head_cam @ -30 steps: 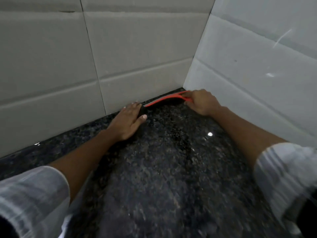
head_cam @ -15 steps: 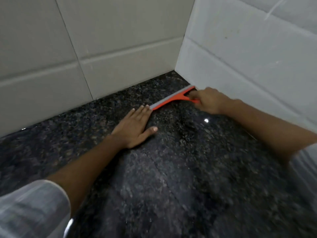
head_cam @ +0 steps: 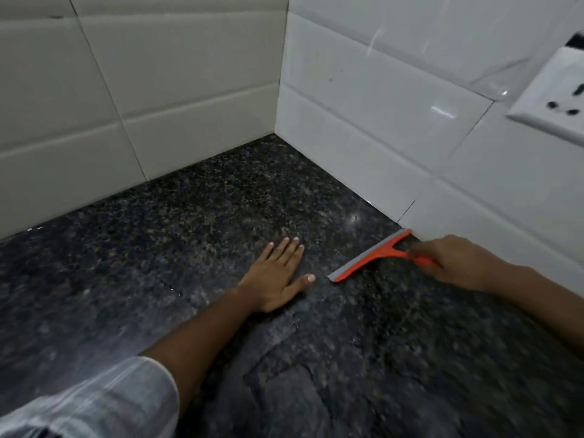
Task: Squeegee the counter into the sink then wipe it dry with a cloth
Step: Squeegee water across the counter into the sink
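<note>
Pulled back from the corner since a second ago, the orange squeegee (head_cam: pixel 369 259) now lies well out on the dark granite counter (head_cam: pixel 189 248). Left of the squeegee, the left hand (head_cam: pixel 278 279) rests flat with fingers straight. Right of its blade, the right hand (head_cam: pixel 455 260) grips the handle, seemingly blade down beside the tiled wall (head_cam: pixel 379 105).
</note>
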